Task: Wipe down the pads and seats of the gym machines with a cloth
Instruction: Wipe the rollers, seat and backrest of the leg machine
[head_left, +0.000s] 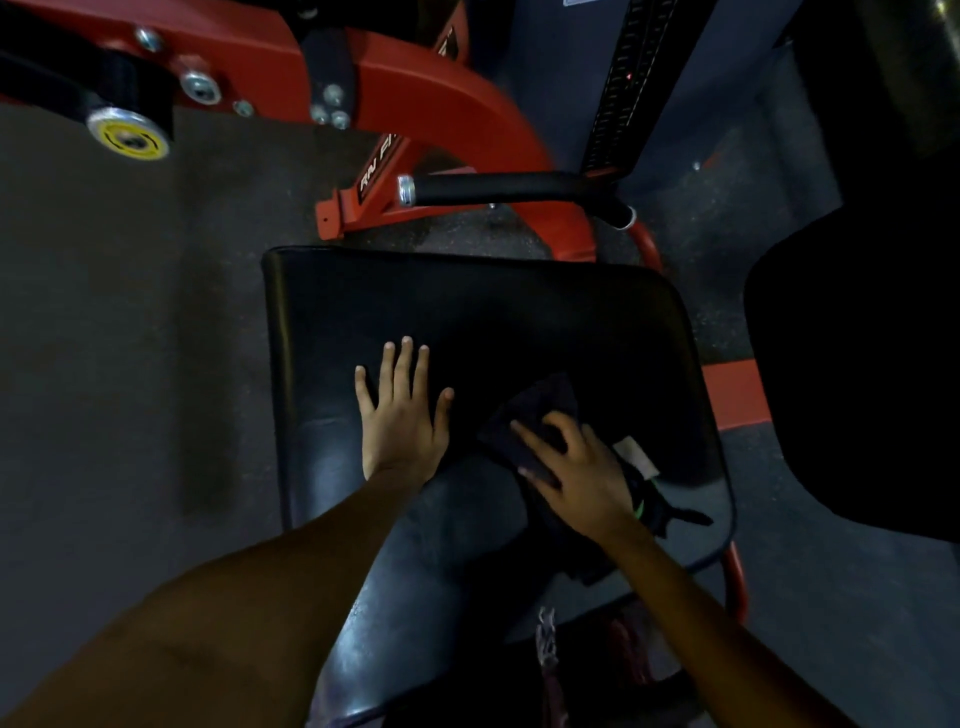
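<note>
The dark cloth (540, 410) lies bunched on the right part of the black seat (467, 312). The right hand (576, 467) sits on top of it, fingers bent and pressing down into the folds, gripping the cloth. A pale tag (636, 454) sticks out by the wrist. Just beside it, the left hand (402, 415) lies flat on the seat, all 5 fingers straight and spread, holding nothing. Past the seat is a black handle bar (509, 189) with a shiny end, fixed to the red frame (415, 88). A yellow round cap (128, 136) sits far left. The floor (130, 312) is dark gray.
</note>
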